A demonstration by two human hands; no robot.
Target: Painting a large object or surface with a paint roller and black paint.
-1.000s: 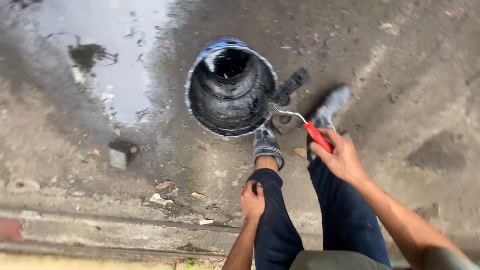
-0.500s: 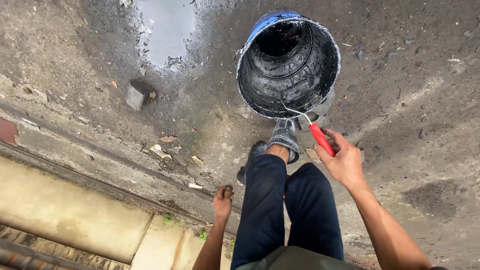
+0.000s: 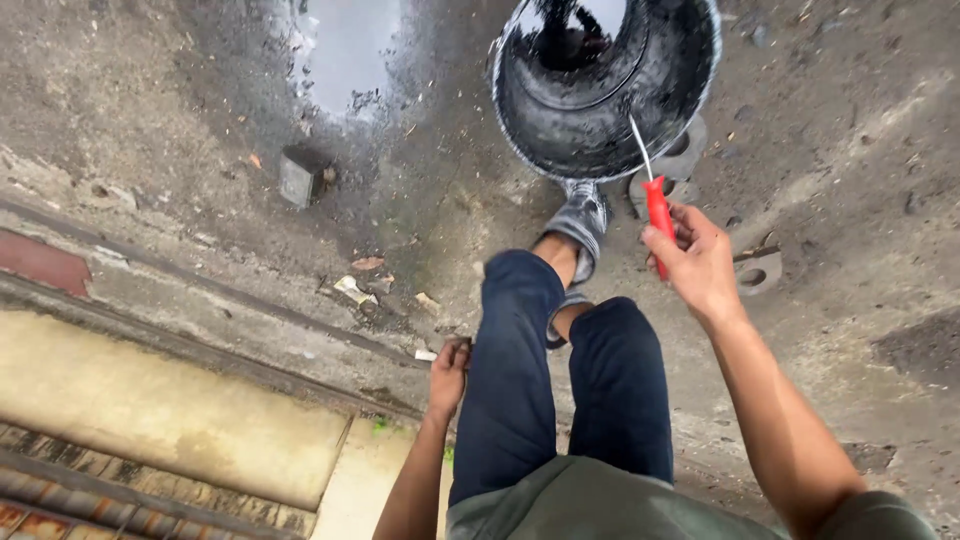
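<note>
My right fingers (image 3: 668, 232) wrap the red handle (image 3: 658, 212), its metal rod slanting up over the rim of the black bucket (image 3: 600, 100) just ahead of my shoe (image 3: 583, 222). Left hand (image 3: 449, 375) hangs loosely curled beside my thigh, holding nothing. Puddle (image 3: 345, 50) off left, small block (image 3: 298, 178) near it.

Wet concrete ground (image 3: 150, 110): black bucket (image 3: 600, 120), puddle (image 3: 345, 50), small block (image 3: 298, 178), litter (image 3: 352, 288).

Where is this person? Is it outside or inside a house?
Outside, most likely a yard or work area. The rough concrete ground is wet, with a rain puddle, and a big bucket coated in black stuff stands there. The right hand holds a red-handled tool.
</note>
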